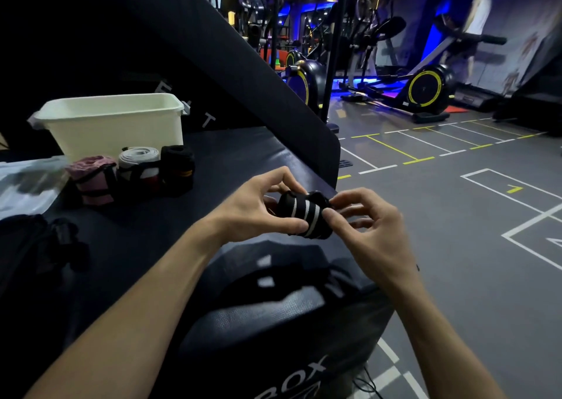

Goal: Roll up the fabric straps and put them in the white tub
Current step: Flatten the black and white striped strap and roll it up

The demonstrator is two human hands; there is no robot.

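Both hands hold a rolled black strap with white stripes (305, 216) above the right edge of the dark padded surface (243, 161). My left hand (261, 207) grips the roll from the left, thumb under it and fingers curled over the top. My right hand (362, 219) pinches its right end between thumb and fingertips. The white tub (115, 121) stands at the back left. In front of it three rolled straps stand in a row: a pink one (92, 179), a white and red one (138, 165) and a black one (178, 167).
A dark loose strap or bag (45, 246) lies at the left, with clear plastic (27, 182) behind it. A slanted black pad (237, 63) rises behind the surface. A black bag lettered "BOX" (273, 322) sits below my hands. Exercise bikes (425, 91) stand on the gym floor to the right.
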